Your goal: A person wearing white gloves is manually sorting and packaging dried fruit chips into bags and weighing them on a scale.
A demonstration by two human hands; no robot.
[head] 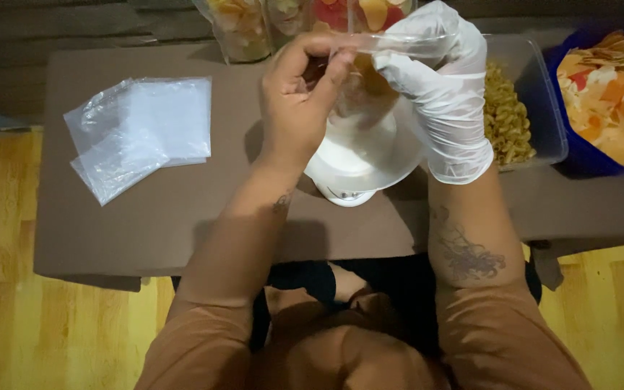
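My bare left hand [301, 94] and my white-gloved right hand [445, 94] both pinch the top edge of a clear plastic bag [370, 79], held up over a white round scale [352, 162] on the brown table [146, 217]. The bag holds some pale snack pieces, partly hidden by my fingers. Both hands grip the bag's mouth, the left at its left side, the right at its right side.
A stack of empty clear bags [142, 130] lies at the table's left. A clear tub of yellow spiral snacks [514, 115] stands to the right, beside a blue basket of orange and white chips [612, 97]. Filled bags [243, 25] stand at the back. Wooden floor lies below.
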